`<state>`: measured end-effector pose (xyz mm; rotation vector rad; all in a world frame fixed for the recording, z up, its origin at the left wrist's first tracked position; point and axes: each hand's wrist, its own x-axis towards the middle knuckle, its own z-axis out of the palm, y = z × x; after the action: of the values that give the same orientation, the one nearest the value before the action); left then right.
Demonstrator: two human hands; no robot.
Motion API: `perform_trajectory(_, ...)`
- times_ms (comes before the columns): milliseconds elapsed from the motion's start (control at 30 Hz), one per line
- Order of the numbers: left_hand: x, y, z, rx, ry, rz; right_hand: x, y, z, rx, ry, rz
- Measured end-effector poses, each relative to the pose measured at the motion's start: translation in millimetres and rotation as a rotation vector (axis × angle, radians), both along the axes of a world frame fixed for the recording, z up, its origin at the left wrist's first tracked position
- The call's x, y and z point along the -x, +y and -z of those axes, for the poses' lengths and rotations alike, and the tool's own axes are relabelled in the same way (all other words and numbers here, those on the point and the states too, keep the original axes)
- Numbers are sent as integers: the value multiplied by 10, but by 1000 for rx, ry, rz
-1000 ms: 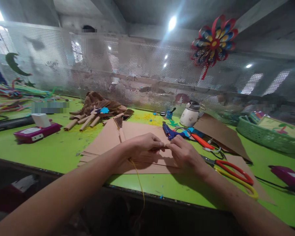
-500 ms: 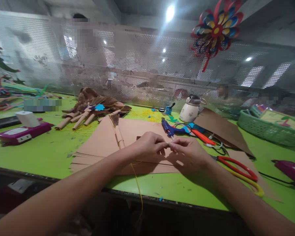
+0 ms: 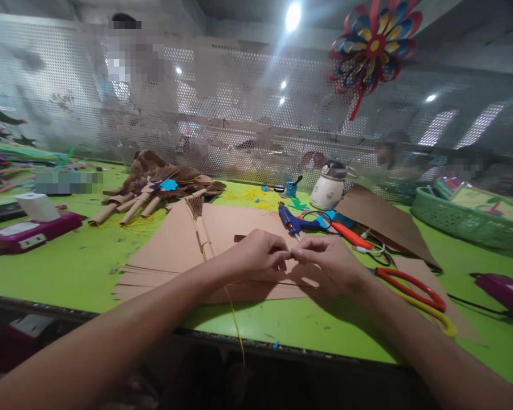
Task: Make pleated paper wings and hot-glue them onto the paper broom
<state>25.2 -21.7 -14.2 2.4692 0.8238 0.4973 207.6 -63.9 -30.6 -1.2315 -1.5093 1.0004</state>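
Note:
Over a stack of light brown paper sheets, my left hand and my right hand meet fingertip to fingertip. Both are closed in a pinch; whatever lies between the fingers is too small to make out. A small dark brown strip shows just left of my left hand. Beyond my left forearm lies a rolled paper handle with brown fringe, and a yellow string hangs over the table edge. The blue glue gun rests just behind my hands.
Scissors with red and yellow handles lie beside my right forearm. Farther back are a white bottle, an orange tool, a green basket and a pile of brown paper brooms. A purple power strip sits at left.
The view has shifted slightly, moving the table's things a little left in the picture. My hands stay together in nearly the same pinch.

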Motion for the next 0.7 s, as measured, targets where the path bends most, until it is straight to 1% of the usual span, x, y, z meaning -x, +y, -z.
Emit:
perform_trajectory(100,21,7,-5,64,32,4,-14,-9,21,4,-19,5)
perform_trajectory(267,89,42,-2,200,-10,47,-17,-44,-22,-47,-93,-10)
perform_trajectory(467,152,103,-9,242,14,59,-41,-52,-49,-99,-100,-14)
perform_trajectory(567,149,99,3,209,15,52,-44,-52,-53,-102,-125,9)
perform_trajectory(700,141,84,15,63,71,33,-45,-53,-65,-63,-145,39)
